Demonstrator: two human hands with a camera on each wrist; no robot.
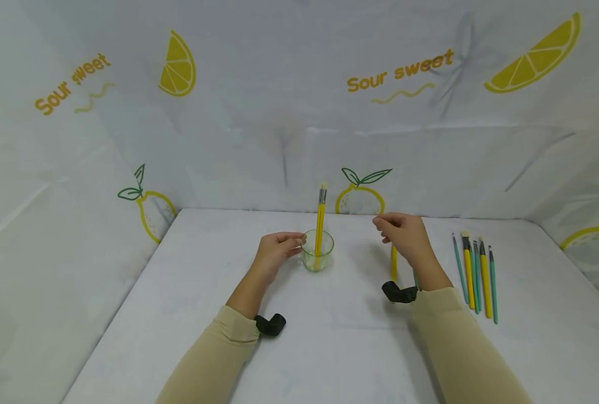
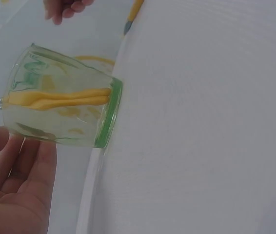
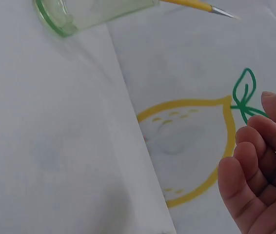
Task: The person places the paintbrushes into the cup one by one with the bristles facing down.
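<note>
A clear glass [image 1: 308, 260] with a green tint stands on the white table, two yellow-handled paintbrushes [image 1: 319, 224] leaning upright inside it. My left hand [image 1: 275, 253] holds the glass at its left side near the rim, thumb and fingers around the edge in the left wrist view. To the right of the glass, my right hand [image 1: 404, 233] hovers above the table with loosely curled fingers and nothing between them. Beneath it lies a yellow paintbrush [image 1: 394, 262], partly hidden by the hand and wrist camera. A sliver of teal handle [image 1: 415, 277] shows beside that wrist.
Several yellow and teal paintbrushes [image 1: 483, 275] lie side by side on the right of the table [image 1: 188, 269]. Behind the table hangs a white cloth [image 1: 259, 140] printed with lemons and lettering.
</note>
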